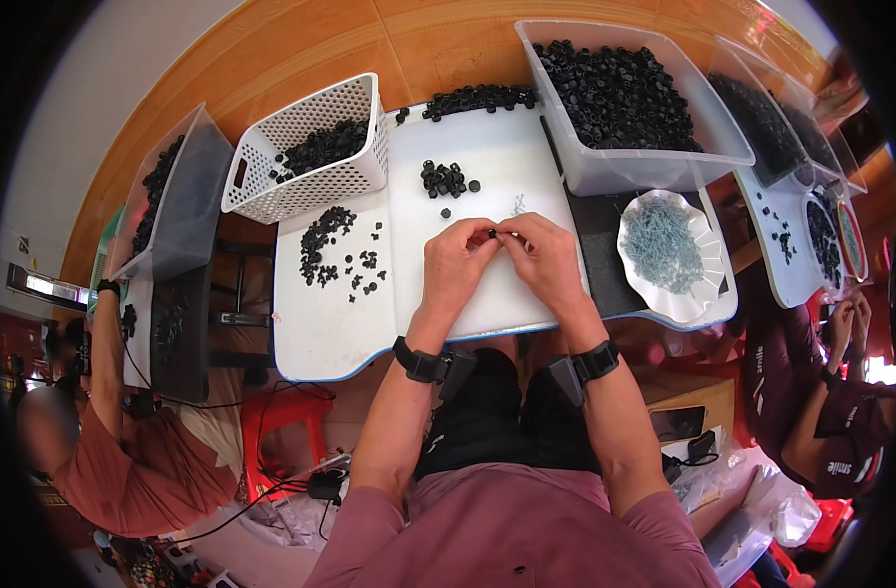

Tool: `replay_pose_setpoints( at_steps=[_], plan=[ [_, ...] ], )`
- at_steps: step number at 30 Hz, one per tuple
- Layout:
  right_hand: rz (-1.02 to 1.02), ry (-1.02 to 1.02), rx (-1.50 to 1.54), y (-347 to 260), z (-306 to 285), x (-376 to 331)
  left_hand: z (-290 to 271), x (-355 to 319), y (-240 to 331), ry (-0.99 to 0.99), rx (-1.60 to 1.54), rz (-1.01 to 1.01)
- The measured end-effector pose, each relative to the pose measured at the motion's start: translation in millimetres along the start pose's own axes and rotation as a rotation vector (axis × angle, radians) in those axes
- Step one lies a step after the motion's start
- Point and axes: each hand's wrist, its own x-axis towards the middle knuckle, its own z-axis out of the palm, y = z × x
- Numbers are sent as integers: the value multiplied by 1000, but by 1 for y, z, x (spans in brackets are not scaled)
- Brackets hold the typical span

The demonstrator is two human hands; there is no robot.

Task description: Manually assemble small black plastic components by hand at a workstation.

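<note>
1. Your left hand (pixel 458 253) has its thumb and forefinger drawn nearly together, pinching a small black part (pixel 493 234) at their tips.
2. Your right hand (pixel 543 257) comes in from the other side, its bent fingertips right at that same part; they hide too much to tell whether they have closed on it or on something else.
3. The part sits between your two hands, above the white tabletop (pixel 472 294), near the middle of the bench.
4. Just beyond your fingers, a few thin pale screws (pixel 518 204) lie on the white surface, nearest your right hand.
5. Farther back, a small pile of black parts (pixel 443 178) rests on the tabletop, with a couple of single ones lying apart from it.
6. To your left, more black pieces (pixel 320 247) are spread loosely, in front of a white perforated basket (pixel 315 188) partly filled with black parts.
7. To your right, a white wavy-rimmed dish (pixel 704 296) holds a heap of grey-blue screws (pixel 661 241), beside a dark mat (pixel 595 240).
8. Behind the dish stands a large translucent bin (pixel 653 172) full of black parts.
9. Farther out, a co-worker (pixel 159 475) in a reddish shirt reaches forward on your left.
</note>
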Motion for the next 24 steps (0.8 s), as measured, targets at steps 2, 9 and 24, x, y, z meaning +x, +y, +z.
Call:
replay_pose_setpoints(
  at_steps=[2,9,24],
  plan=[
    [88,12,48,-4,-2,1,-1,-1,2,0,-45,-61],
    [163,-35,76,-1,-5,4,-1,-1,1,1,-46,-51],
    [297,-60,248,-4,-9,7,0,0,-1,23,-341,-166]
  ],
)
